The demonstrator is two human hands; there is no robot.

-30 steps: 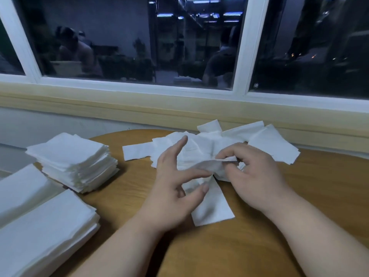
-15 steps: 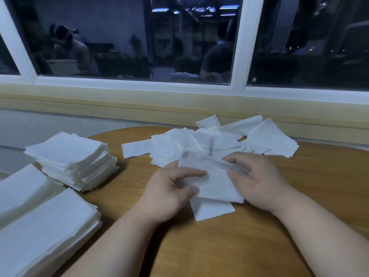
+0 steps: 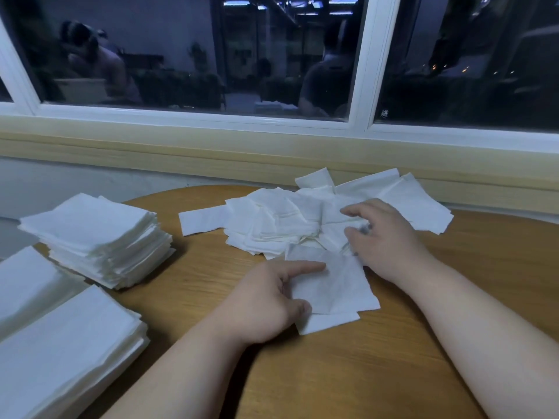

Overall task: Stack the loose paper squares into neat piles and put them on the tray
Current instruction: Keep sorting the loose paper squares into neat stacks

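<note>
Right hand [image 3: 390, 240] moved from top square [image 3: 335, 285] to loose heap [image 3: 272, 219], fingers curled, grip unclear; left hand [image 3: 260, 300] presses square, index straight

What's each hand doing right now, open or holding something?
Left hand: open, index finger and thumb resting on the small pile of squares.
Right hand: fingers curled into the loose squares; blurred, grip cannot be told.

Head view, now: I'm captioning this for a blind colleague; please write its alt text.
The left hand presses a small pile of paper squares onto a round wooden table while the right hand reaches into the loose heap behind it. Taller neat stacks sit at the left, under a dark window.
</note>
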